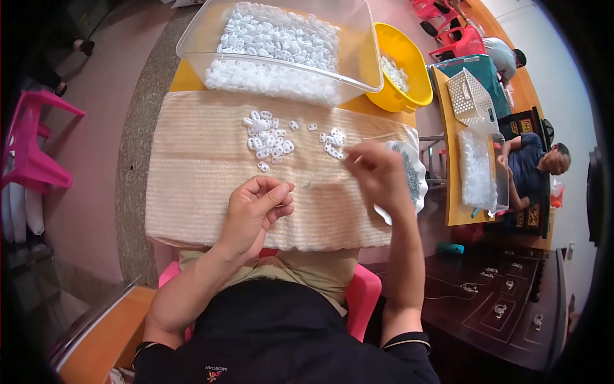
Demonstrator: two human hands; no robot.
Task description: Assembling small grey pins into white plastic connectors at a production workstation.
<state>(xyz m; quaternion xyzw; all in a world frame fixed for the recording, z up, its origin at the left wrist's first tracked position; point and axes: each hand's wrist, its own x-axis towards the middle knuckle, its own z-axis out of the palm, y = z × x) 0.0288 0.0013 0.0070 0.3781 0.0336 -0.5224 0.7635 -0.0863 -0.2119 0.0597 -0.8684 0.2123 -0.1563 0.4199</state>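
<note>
My left hand [257, 208] is above the cloth, thumb and fingertips pinched together; anything between them is too small to make out. Beyond it lies a loose pile of small white plastic pieces with two holes [265, 136]. Farther right is a smaller cluster of such pieces [333, 139], with two single ones between the groups. My right hand [382, 176] is beside that cluster, its fingers bent and smeared by motion. Partly behind my right hand and forearm stands a white wavy-edged dish [421, 171] holding many tiny grey parts [409, 168].
A ribbed beige cloth [192, 173] covers the table. At its far side stand a clear bin [192, 48] full of white pieces and a yellow basin [419, 70]. Pink stools [38, 144] are at left. A co-worker [534, 166] sits at another table on the right.
</note>
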